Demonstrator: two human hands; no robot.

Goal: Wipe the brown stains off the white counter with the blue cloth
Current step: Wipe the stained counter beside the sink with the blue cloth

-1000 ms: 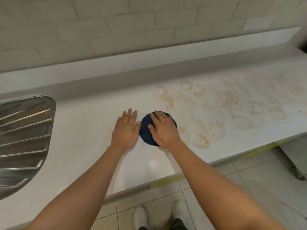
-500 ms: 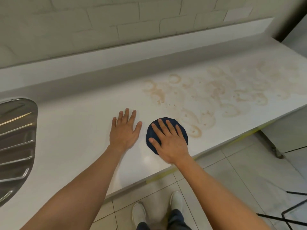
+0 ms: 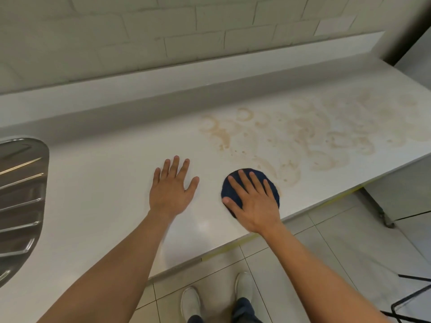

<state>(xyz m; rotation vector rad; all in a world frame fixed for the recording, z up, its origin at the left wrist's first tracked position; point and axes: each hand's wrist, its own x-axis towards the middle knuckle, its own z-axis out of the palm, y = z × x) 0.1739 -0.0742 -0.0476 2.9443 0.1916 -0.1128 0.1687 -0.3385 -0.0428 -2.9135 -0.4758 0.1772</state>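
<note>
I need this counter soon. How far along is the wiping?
Early on. The counter beside the left hand looks clean. The right hand presses the blue cloth flat at the near edge of the brown stains. Most rings and smears lie unwiped toward the right and back.

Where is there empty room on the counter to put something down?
Widest bare patch: white counter between the metal drainboard and the left hand, back to the raised ledge. Another lies beyond both hands, left of the brown stains. Crowded: the right hand presses the blue cloth at the stains' edge.
</note>
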